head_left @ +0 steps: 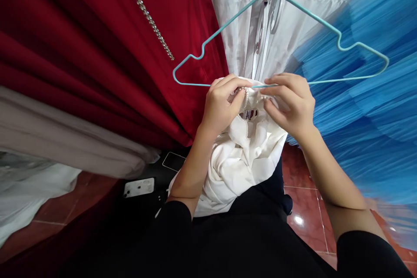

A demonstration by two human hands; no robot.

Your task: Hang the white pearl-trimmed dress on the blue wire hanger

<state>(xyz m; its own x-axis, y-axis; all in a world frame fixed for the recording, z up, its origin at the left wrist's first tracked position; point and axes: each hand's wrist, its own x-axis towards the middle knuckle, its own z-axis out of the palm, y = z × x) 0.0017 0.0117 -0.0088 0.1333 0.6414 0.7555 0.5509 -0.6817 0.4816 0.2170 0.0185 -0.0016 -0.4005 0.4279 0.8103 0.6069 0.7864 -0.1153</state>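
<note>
- The white garment (228,173) with beaded trim (246,128) lies bunched at near centre, over the person's lap, its upper edge at the turquoise hanger (304,10).
- The left hand (220,102) pinches the trimmed cloth between thumb and forefinger, beside the hanger's bottom bar (345,80).
- The right hand (295,104) pinches cloth with thumb and bent fingers at the bar; the exact contact is partly hidden.
- Uneven pulling could strain the trim's stitching and loosen beads.
- A slackened pinch might let the slippery-looking cloth slide off the bar.
- Tilting the hanger right could snag the blue tulle (365,117).
</note>
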